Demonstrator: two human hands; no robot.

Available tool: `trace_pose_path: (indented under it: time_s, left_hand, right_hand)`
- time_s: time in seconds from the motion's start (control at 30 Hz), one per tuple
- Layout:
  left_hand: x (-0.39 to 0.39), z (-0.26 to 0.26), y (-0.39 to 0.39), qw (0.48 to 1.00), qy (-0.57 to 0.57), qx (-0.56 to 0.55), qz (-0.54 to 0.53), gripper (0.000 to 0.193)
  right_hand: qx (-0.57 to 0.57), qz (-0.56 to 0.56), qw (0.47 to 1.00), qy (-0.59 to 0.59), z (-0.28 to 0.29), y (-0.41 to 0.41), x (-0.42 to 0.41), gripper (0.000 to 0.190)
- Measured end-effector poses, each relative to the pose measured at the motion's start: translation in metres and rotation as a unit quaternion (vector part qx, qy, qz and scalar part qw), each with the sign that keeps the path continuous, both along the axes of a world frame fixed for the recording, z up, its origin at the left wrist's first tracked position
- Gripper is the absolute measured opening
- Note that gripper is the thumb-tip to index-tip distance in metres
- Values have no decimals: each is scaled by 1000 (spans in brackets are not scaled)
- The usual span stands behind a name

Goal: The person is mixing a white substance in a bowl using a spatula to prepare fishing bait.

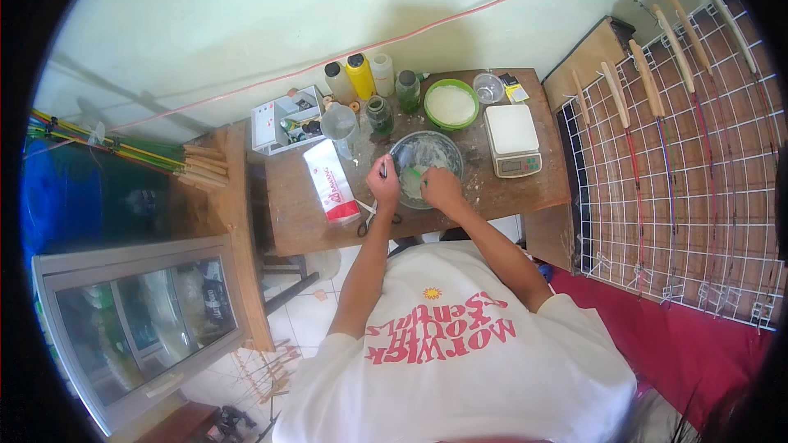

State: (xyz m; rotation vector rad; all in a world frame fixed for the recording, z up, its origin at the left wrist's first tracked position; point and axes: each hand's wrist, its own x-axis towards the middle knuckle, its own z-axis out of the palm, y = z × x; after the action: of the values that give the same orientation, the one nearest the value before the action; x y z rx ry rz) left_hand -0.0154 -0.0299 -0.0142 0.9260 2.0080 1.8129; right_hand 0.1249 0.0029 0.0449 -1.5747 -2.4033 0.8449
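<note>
A clear bowl (pixel 454 151) with pale powder or dough inside stands near the front edge of the wooden table. My left hand (pixel 384 179) is closed on a small dark-and-light object at the bowl's left rim, perhaps a handle; its rest is hidden. In my right hand (pixel 441 187) is a green utensil (pixel 416 173) that reaches into the bowl. Scissors (pixel 363 229) lie beside my left wrist, partly hidden by it. Left of them is a white and red plastic packet (pixel 332 181). Behind the bowl stands a green bowl (pixel 451 104) filled with white powder.
A digital kitchen scale (pixel 512 135) stands to the right. Behind are a glass jar (pixel 379 115), a clear jug (pixel 340 126), a yellow bottle (pixel 361 77) and a compartment box (pixel 284 120). A white wire rack (pixel 677 184) is at the far right, a glass-fronted cabinet (pixel 148 314) at the left.
</note>
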Motion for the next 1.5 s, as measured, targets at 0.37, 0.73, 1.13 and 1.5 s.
trace_pose_path:
  time_s: [0.37, 0.73, 1.13, 1.5]
  left_hand:
    - [-5, 7, 4, 999, -13, -15, -35, 26]
    - [-7, -2, 6, 1000, -20, 4, -22, 31]
    - [-14, -8, 5, 999, -28, -18, -23, 31]
    - [-15, -8, 2, 999, -31, -24, -11, 32]
  right_hand:
    - [-63, -133, 989, 13, 14, 11, 51, 22]
    - [-132, -207, 953, 179, -48, 1, 37, 25]
    - [-31, -144, 984, 98, 3, -4, 15, 23]
    - [-32, -99, 993, 55, 5, -2, 5, 22]
